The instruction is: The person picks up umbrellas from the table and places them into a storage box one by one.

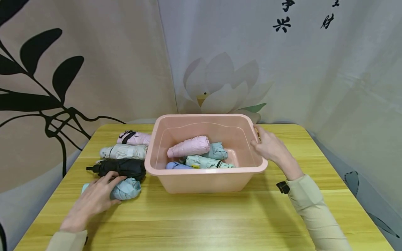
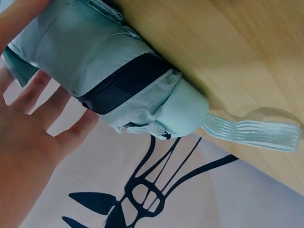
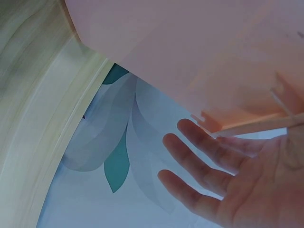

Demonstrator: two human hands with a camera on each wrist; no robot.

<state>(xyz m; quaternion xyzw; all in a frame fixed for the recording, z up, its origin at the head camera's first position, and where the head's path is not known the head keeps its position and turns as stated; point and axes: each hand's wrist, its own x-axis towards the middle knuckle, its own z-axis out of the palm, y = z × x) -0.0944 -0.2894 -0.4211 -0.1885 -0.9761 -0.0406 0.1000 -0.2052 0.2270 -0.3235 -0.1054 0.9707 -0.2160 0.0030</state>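
Observation:
A light blue folded umbrella (image 1: 126,189) lies nearest the front in a row at the table's left. My left hand (image 1: 98,196) spans it from above, thumb on the near side and fingers over the far side. In the left wrist view the umbrella (image 2: 95,52) shows a dark band and a wrist strap (image 2: 256,134) on the wood. My right hand (image 1: 271,146) holds the right rim of a pink plastic bin (image 1: 204,181), thumb over the edge. In the right wrist view, several fingers (image 3: 202,149) stretch out below the rim.
A black umbrella (image 1: 125,168), a whitish one (image 1: 125,152) and a pale pink one (image 1: 139,138) lie behind the light blue one, beside the bin. Inside the bin are a pink umbrella (image 1: 190,146), a teal one (image 1: 217,151), a mint one (image 1: 204,161) and a blue one (image 1: 176,165).

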